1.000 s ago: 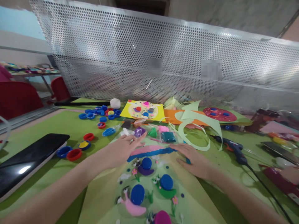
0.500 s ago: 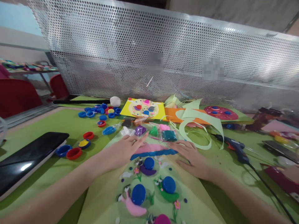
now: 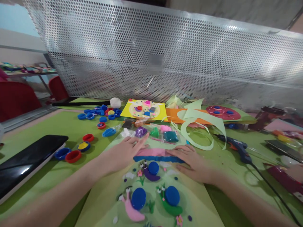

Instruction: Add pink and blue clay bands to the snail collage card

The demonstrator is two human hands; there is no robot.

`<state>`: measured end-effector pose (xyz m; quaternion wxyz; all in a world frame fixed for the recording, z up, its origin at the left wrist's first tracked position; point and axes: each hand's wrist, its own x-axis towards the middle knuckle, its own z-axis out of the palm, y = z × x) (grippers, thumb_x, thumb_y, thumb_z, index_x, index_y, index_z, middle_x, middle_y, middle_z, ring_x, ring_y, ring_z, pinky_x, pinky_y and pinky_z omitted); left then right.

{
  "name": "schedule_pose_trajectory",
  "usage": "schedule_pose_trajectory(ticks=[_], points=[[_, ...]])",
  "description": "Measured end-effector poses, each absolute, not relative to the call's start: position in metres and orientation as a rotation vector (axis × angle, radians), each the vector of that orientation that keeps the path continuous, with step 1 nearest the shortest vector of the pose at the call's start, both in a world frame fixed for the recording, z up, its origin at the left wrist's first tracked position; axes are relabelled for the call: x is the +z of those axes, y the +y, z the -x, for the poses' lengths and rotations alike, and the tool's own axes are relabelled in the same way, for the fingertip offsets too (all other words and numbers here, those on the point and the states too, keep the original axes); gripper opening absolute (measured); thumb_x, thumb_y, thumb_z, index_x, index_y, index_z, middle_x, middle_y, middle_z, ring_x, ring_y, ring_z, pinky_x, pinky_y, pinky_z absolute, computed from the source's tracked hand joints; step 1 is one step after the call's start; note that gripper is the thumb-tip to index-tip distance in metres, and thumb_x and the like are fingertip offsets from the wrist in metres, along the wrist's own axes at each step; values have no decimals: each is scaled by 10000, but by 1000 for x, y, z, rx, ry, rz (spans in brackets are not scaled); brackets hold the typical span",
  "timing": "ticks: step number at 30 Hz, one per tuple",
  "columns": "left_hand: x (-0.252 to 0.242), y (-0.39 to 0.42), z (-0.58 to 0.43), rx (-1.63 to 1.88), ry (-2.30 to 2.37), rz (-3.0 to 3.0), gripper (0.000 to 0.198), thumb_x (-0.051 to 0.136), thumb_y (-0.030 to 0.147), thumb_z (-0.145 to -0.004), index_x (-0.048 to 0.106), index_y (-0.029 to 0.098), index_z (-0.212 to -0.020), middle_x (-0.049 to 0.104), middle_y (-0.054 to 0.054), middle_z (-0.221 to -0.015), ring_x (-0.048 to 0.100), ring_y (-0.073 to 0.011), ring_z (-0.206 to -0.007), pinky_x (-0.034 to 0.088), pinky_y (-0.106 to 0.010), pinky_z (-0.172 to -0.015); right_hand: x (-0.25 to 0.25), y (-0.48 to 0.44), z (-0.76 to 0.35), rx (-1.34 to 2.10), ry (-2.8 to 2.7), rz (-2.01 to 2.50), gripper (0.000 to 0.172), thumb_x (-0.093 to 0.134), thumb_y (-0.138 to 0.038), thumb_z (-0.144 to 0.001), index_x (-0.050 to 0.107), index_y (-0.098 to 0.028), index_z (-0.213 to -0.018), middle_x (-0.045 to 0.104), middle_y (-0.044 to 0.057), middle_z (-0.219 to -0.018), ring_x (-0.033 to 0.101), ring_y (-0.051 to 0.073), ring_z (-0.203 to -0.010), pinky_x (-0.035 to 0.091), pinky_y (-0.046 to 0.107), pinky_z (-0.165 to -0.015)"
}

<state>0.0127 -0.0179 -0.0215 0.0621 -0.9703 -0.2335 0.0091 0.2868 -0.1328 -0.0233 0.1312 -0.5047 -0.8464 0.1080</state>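
My left hand (image 3: pixel 126 153) lies with its fingers stretched out over the left end of a pink strip (image 3: pixel 151 152), its index finger pointing at the clay packets. On the strip's right end rests my right hand (image 3: pixel 194 162), fingers spread. Neither hand grips anything. A wavy blue strip (image 3: pixel 156 159) runs just below the pink one. Nearer to me on the pale green sheet (image 3: pixel 101 205) are clay snails with blue cap shells: a purple snail (image 3: pixel 151 174), a pink snail (image 3: pixel 133 212) and a green snail (image 3: pixel 171 208), among small clay flowers and dots.
Beyond my hands lie bagged purple clay (image 3: pixel 141 131) and teal clay (image 3: pixel 170 136). Left are a phone (image 3: pixel 30 160) and several bottle caps (image 3: pixel 73 156). A glue gun (image 3: pixel 239 149) with its cord lies right, near curled paper scraps (image 3: pixel 197 146). A perforated metal panel (image 3: pixel 132 56) stands behind.
The snail sheet has slid a little toward me, so the magenta cap at the bottom has left view. Both hands stay on the strip, nearly in place.
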Motion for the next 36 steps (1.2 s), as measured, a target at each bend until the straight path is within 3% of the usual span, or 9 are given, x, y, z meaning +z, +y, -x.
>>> schedule_pose_trajectory(ticks=[9, 14, 19, 24, 29, 33, 36], points=[[-13, -20, -14, 94, -658, 2839, 841, 258, -23, -759, -401, 104, -1265, 596, -146, -1152, 519, -254, -1065, 372, -357, -895, -26, -131, -289, 333, -2437, 1485, 425, 402, -369, -917, 448, -200, -1304, 542, 107, -1239, 457, 240, -1144, 355, 401, -962], [-16, -20, -16, 68, -582, 2852, 770, 204, 0, -812, -406, 124, -1263, 619, -117, -1141, 503, -243, -1102, 331, -371, -930, -24, -132, -288, 378, -2421, 1493, 421, 409, -372, -915, 457, -219, -1303, 544, 101, -1238, 458, 243, -1143, 362, 410, -960], [-12, -21, -16, 161, -675, 2825, 855, 228, -64, -705, -434, 77, -1228, 650, -135, -1082, 529, -260, -1079, 326, -403, -916, -25, -132, -288, 376, -2413, 1489, 426, 408, -379, -916, 455, -222, -1309, 546, 97, -1238, 453, 239, -1151, 359, 406, -968], [-10, -22, -21, 193, -587, 2823, 869, 230, -70, -709, -478, 92, -1186, 593, -155, -1194, 461, -261, -1179, 284, -451, -964, -24, -132, -287, 361, -2419, 1483, 423, 413, -366, -912, 457, -230, -1310, 552, 96, -1234, 464, 236, -1143, 363, 400, -963], [-8, -22, -21, 258, -676, 2803, 877, 264, -68, -672, -372, 35, -1267, 698, -132, -940, 495, -272, -1131, 270, -494, -971, -22, -133, -286, 371, -2430, 1495, 428, 418, -351, -912, 457, -207, -1313, 546, 100, -1243, 456, 230, -1154, 358, 399, -973], [-13, -21, -22, 151, -564, 2818, 902, 268, -70, -675, -407, 98, -1249, 587, -149, -1214, 435, -257, -1202, 243, -499, -1000, -23, -133, -286, 360, -2432, 1500, 420, 419, -333, -910, 462, -213, -1310, 549, 104, -1234, 461, 231, -1149, 362, 398, -969], [-12, -20, -20, 187, -611, 2820, 926, 285, -72, -659, -425, 89, -1232, 603, -151, -1189, 448, -253, -1195, 249, -494, -999, -25, -134, -287, 362, -2416, 1476, 424, 421, -352, -911, 456, -234, -1317, 553, 96, -1237, 461, 233, -1150, 359, 400, -970]])
